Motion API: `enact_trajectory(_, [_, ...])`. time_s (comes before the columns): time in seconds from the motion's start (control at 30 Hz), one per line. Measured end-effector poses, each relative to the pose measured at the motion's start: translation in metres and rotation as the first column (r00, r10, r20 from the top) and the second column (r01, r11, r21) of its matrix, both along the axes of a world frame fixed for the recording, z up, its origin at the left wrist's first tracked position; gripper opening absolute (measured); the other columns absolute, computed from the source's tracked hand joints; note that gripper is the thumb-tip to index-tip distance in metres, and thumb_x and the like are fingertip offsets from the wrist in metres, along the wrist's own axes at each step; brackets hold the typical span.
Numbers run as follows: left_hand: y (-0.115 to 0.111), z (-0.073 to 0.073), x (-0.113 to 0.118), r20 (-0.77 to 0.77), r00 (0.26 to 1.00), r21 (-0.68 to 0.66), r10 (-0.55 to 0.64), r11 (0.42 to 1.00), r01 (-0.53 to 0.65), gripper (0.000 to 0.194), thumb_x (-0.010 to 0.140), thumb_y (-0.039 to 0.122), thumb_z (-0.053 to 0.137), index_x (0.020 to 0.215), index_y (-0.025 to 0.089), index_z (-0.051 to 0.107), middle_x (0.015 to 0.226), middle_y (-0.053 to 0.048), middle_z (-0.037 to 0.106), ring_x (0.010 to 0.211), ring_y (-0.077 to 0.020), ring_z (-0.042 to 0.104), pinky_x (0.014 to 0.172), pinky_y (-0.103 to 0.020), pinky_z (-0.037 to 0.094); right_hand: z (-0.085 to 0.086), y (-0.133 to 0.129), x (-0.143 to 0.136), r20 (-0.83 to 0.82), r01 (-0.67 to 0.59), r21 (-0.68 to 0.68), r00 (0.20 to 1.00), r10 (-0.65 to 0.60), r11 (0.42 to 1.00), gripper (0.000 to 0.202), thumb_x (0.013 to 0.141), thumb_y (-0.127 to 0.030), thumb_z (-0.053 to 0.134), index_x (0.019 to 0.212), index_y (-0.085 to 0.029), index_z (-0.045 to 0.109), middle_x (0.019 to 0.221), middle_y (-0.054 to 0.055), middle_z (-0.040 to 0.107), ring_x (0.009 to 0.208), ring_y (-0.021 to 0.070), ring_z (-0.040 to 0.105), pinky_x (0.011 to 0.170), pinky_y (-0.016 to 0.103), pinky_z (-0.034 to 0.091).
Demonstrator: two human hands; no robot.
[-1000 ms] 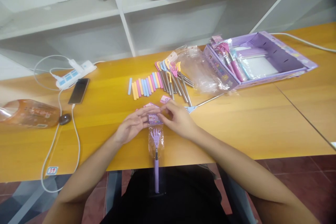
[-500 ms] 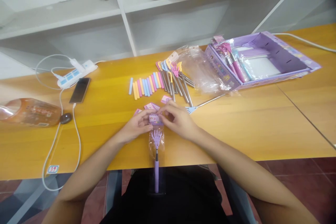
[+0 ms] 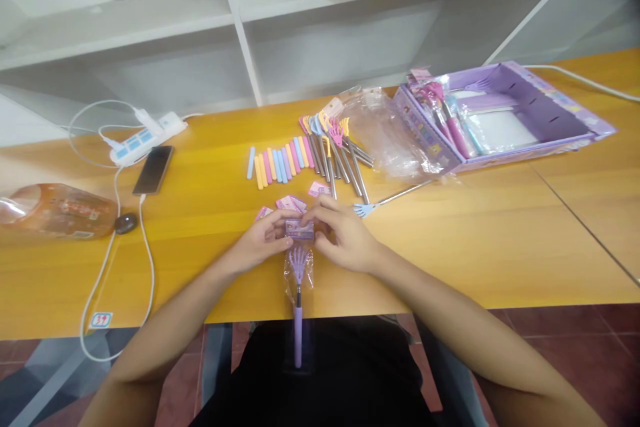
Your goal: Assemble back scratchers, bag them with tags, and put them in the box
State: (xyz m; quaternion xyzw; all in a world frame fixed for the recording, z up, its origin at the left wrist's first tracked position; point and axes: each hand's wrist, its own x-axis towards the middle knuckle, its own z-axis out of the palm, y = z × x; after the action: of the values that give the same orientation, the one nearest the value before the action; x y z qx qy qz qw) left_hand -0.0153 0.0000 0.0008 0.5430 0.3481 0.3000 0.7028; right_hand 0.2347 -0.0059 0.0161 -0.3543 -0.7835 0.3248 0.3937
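Note:
A purple back scratcher (image 3: 299, 320) in a clear plastic bag lies over the table's front edge, its handle toward my lap. A purple printed header card (image 3: 300, 230) covers the bag's top. My left hand (image 3: 263, 239) pinches the card's left side between thumb and fingers. My right hand (image 3: 345, 233) is curled at the card's right side, index fingertip on its upper part and thumb near the right edge. More header cards (image 3: 291, 203) lie just beyond my hands, partly hidden. A blue-headed back scratcher (image 3: 367, 209) with a metal rod lies beyond my right hand.
Coloured handle sleeves (image 3: 283, 163) lie in a row beside a pile of metal-rod scratchers (image 3: 340, 153). Clear bags (image 3: 385, 137) lean against a purple display box (image 3: 550, 117) with bagged scratchers. Left are a phone (image 3: 153, 170), power strip (image 3: 150, 140), cables and an orange bottle (image 3: 60, 211).
My right thumb has moved off the card's face toward its right edge, so more of the card shows. My left hand keeps its pinch; the bagged scratcher stays in place.

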Motion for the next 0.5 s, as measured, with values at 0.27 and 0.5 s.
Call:
enact_trajectory(0.27, [-0.0007, 0.0069, 0.004, -0.038, 0.997, -0.066, 0.067, 0.995, -0.07, 0.036, 0.1, 0.047, 0.072, 0.129, 0.024, 0.073, 0.126, -0.01, 0.073, 0.109, -0.0263, 0.075, 0.095, -0.042, 0.063, -0.0064, 0.0074, -0.0016, -0.093, 0.077, -0.082, 0.992, -0.085, 0.994, 0.019, 0.093, -0.006, 0.059, 0.096, -0.023, 0.067, 0.083, 0.0, 0.057, 0.073, 0.0169, 0.055, 0.067, 0.03, 0.042])
enact_trajectory(0.5, [-0.0014, 0.0089, 0.0048, -0.13, 0.985, 0.026, 0.11, 0.994, -0.108, 0.032, 0.1, 0.05, 0.071, 0.109, 0.02, 0.078, 0.108, -0.009, 0.076, 0.104, -0.0261, 0.074, 0.096, -0.042, 0.062, -0.0046, 0.0051, -0.0039, -0.047, 0.056, -0.095, 0.997, -0.06, 0.994, 0.011, 0.101, -0.014, 0.061, 0.094, -0.022, 0.066, 0.085, 0.001, 0.06, 0.076, 0.0169, 0.056, 0.068, 0.03, 0.042])
